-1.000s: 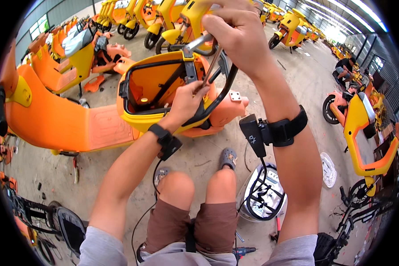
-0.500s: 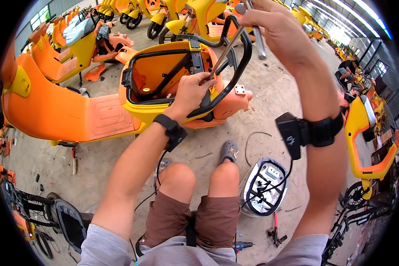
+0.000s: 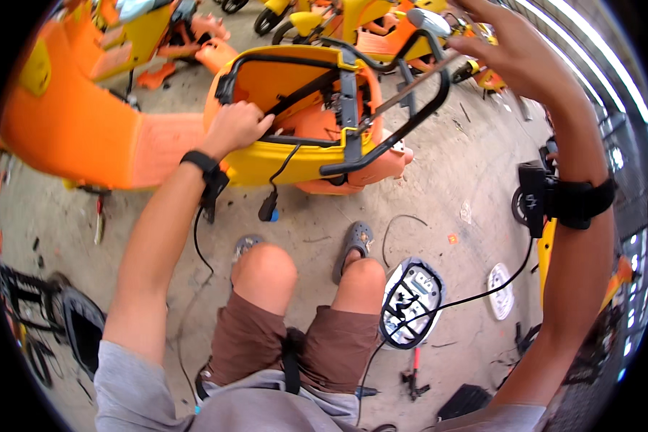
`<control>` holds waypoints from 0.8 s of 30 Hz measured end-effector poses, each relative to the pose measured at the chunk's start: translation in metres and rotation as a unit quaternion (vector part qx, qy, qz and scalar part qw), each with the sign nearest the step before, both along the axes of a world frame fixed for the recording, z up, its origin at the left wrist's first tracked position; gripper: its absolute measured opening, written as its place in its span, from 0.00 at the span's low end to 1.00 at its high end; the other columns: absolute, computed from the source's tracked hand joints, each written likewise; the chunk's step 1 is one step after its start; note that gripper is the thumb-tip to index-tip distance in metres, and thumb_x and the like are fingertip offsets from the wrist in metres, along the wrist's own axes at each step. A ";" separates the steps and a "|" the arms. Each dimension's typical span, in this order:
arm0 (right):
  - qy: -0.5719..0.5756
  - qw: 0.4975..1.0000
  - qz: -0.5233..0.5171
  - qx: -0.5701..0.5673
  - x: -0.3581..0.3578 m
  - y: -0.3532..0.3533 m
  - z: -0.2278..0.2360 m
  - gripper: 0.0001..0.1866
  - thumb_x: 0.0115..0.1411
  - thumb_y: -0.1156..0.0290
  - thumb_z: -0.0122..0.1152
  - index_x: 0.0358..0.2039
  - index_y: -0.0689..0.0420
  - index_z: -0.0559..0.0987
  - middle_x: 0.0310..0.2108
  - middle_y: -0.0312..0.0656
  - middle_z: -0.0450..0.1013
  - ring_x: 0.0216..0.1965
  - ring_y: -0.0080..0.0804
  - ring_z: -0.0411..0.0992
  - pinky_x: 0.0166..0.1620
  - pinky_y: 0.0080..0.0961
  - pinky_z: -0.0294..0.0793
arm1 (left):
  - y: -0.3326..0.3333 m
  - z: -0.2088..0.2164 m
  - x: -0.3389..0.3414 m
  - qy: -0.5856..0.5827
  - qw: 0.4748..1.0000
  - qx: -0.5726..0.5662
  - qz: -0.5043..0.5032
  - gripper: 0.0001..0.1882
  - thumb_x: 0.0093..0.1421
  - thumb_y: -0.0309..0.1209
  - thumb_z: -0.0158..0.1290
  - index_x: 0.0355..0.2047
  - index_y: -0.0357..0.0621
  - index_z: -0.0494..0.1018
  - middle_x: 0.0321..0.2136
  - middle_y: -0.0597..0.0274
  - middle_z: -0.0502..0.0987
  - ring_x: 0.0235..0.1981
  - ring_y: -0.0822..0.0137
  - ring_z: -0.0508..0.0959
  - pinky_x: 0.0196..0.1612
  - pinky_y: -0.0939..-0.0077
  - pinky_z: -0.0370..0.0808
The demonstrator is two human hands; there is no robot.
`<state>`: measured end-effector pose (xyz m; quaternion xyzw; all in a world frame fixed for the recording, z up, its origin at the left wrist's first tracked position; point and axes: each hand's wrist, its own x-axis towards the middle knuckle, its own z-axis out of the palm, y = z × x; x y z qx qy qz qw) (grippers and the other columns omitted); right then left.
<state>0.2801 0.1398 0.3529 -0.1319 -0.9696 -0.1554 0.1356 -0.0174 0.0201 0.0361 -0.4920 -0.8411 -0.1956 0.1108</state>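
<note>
- Head view: the left hand's (image 3: 236, 131) fingers (image 3: 245, 112) are curled over the compartment rim (image 3: 306, 150), grasping it, above the middle of the frame.
- The right hand (image 3: 510, 52), upper right, has its thumb at the upper end of a metal rod tool (image 3: 412, 86); how tightly its fingers close, I cannot tell.
- That rod slants down-left to the black bracket (image 3: 351, 101) at the compartment's right end, beside a black tubular rack (image 3: 440, 85).
- A black cable connector (image 3: 268, 207) dangles against the yellow side.
- All belong to an orange-and-yellow scooter (image 3: 246, 168) spanning the upper left and centre.
- Below, on the concrete floor (image 3: 324, 205): grey clogs (image 3: 353, 248), a white-edged oval shell (image 3: 416, 291) and a red-handled tool (image 3: 416, 358).
- More scooters (image 3: 367, 18) line the top edge.
</note>
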 end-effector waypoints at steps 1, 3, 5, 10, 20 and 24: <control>0.008 1.000 0.001 0.021 -0.002 0.008 -0.003 0.37 0.62 0.60 0.64 0.67 0.64 0.63 0.60 0.60 0.69 0.60 0.50 0.70 0.63 0.38 0.68 | 0.002 0.002 0.002 -0.017 1.000 0.003 -0.003 0.25 0.64 0.47 0.50 0.22 0.40 0.82 0.22 0.46 0.80 0.28 0.45 0.80 0.34 0.52 0.76; 0.043 0.998 0.007 0.036 -0.013 0.008 -0.012 0.35 0.61 0.66 0.63 0.67 0.64 0.64 0.56 0.58 0.72 0.55 0.46 0.73 0.57 0.38 0.72 | 0.002 0.002 0.005 -0.032 0.999 0.010 -0.005 0.24 0.64 0.46 0.51 0.22 0.39 0.81 0.21 0.46 0.79 0.25 0.45 0.79 0.32 0.52 0.75; 0.075 0.996 0.013 -0.048 -0.026 -0.005 -0.015 0.33 0.60 0.72 0.61 0.65 0.64 0.66 0.50 0.56 0.76 0.48 0.43 0.76 0.49 0.38 0.76 | -0.003 -0.001 0.003 -0.029 0.999 0.014 -0.004 0.24 0.64 0.46 0.51 0.22 0.39 0.81 0.20 0.46 0.79 0.25 0.45 0.79 0.31 0.53 0.75; 0.172 0.982 -0.043 -0.068 -0.064 0.002 -0.033 0.28 0.57 0.75 0.57 0.59 0.65 0.72 0.33 0.55 0.79 0.37 0.39 0.78 0.39 0.41 0.76 | -0.002 0.000 0.001 -0.036 0.999 0.016 0.014 0.24 0.65 0.45 0.49 0.23 0.39 0.82 0.21 0.46 0.79 0.26 0.46 0.80 0.33 0.53 0.76; 0.290 0.879 0.359 -0.122 -0.057 0.079 -0.069 0.22 0.64 0.82 0.52 0.59 0.61 0.73 0.48 0.49 0.77 0.52 0.40 0.75 0.54 0.29 0.70 | -0.002 0.009 0.009 -0.047 0.999 0.005 0.019 0.23 0.64 0.44 0.48 0.23 0.40 0.82 0.24 0.45 0.81 0.29 0.47 0.81 0.36 0.54 0.78; 0.450 0.742 0.197 -0.455 -0.063 0.005 -0.073 0.30 0.56 0.75 0.58 0.61 0.68 0.70 0.51 0.47 0.76 0.52 0.36 0.72 0.57 0.33 0.66 | -0.005 0.000 0.004 -0.037 0.998 0.046 0.013 0.23 0.63 0.42 0.51 0.21 0.36 0.81 0.19 0.43 0.77 0.23 0.45 0.79 0.31 0.53 0.76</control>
